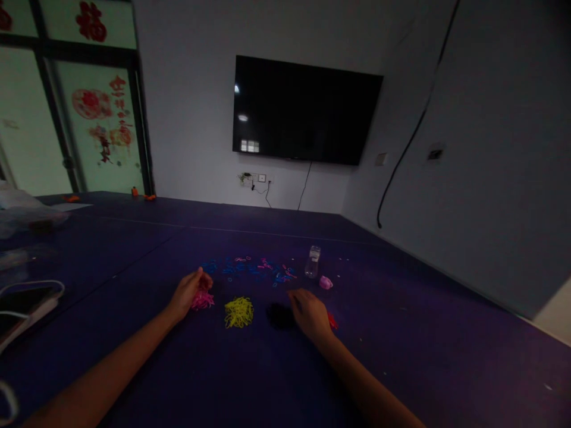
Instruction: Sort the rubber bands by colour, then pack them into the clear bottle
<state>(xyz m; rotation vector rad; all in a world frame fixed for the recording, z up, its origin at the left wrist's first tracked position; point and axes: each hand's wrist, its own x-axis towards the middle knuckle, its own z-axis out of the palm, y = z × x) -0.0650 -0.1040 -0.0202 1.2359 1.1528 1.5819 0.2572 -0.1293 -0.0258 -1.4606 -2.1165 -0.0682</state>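
Note:
My left hand (188, 292) is at the left edge of a pile of small pink rubber bands (203, 301), its fingers curled together. Whatever may be between those fingertips is too small to make out. My right hand (308, 310) hangs beside a dark, black pile (280, 316), fingers bent and drawn together; their tips show nothing I can name. Between the hands lies a heap of yellow rubber bands (239, 312). Red bands (332, 321) show partly behind my right wrist. Farther off, loose blue bands (241, 268) lie scattered with a few pink ones (264, 263).
A clear plastic bottle (313, 263) stands behind my right hand, with a small pink object (325, 282) beside it. At left lie a device with a white cable (33, 312) and clear plastic bags (27, 208). The purple surface (214, 380) runs to the wall below a television (306, 113).

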